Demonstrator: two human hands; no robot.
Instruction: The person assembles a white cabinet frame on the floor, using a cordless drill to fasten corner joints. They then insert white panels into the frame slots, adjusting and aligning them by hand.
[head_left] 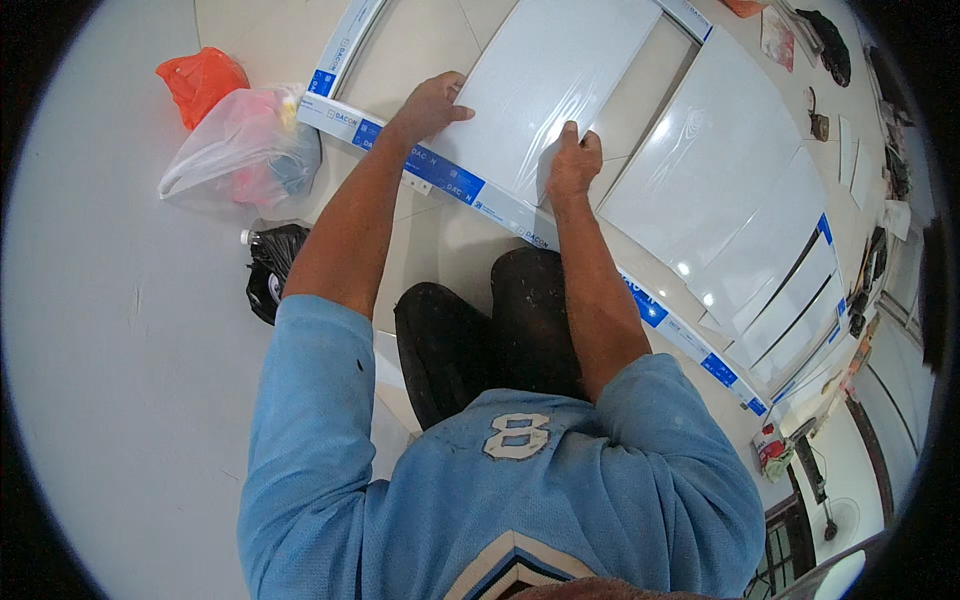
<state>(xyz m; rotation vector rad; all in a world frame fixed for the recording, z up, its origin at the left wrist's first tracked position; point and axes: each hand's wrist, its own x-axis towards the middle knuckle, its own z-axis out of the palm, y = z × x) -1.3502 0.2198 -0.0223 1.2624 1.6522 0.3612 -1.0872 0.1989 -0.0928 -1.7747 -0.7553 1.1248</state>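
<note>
A long white panel (560,75), glossy as if covered in clear film, lies inside a frame (445,172) whose bars are wrapped in blue-and-white printed tape. My left hand (435,105) grips the panel's left edge close to its near end, thumb on top. On the opposite side, my right hand (575,165) is closed around the near right corner with the thumb pointing away from me. The panel's near end lies by the inner edge of the frame's near bar. Undersides of both hands are hidden.
More white panels (715,170) lie in the frame to the right, some overlapping. At the left are an orange bag (203,85), a translucent plastic bag (235,150) and a black bag (278,262) beside a grey wall (110,300). Assorted items line the far right.
</note>
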